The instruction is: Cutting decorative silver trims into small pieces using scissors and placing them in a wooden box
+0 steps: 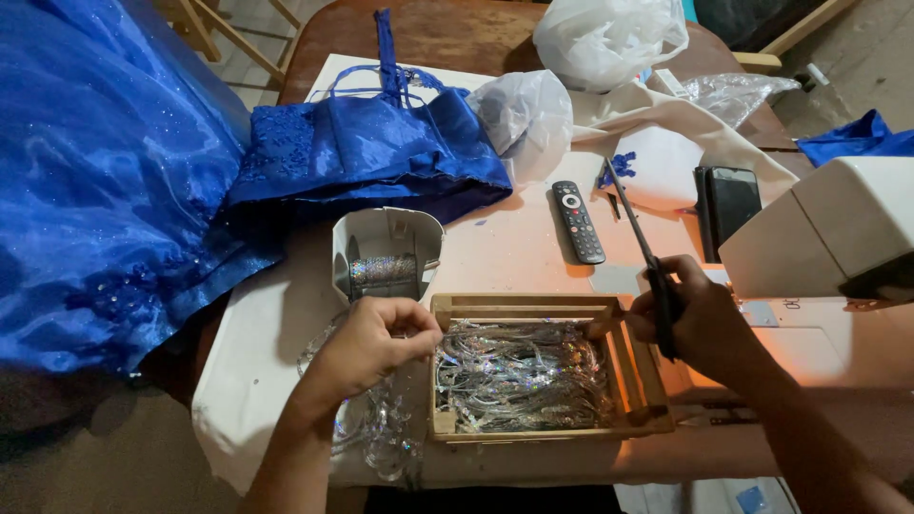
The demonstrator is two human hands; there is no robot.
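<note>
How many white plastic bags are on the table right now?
2. One white plastic bag sits at the table's far edge; the other plastic bag lies just right of the blue dress bodice. More may be hidden under fabric.

A home sewing room is showing here: a white sewing machine point(838, 228) is sitting at the desk's point(257, 352) right edge, a shiny blue satin gown point(114, 171) is spilling over its left edge.
</note>
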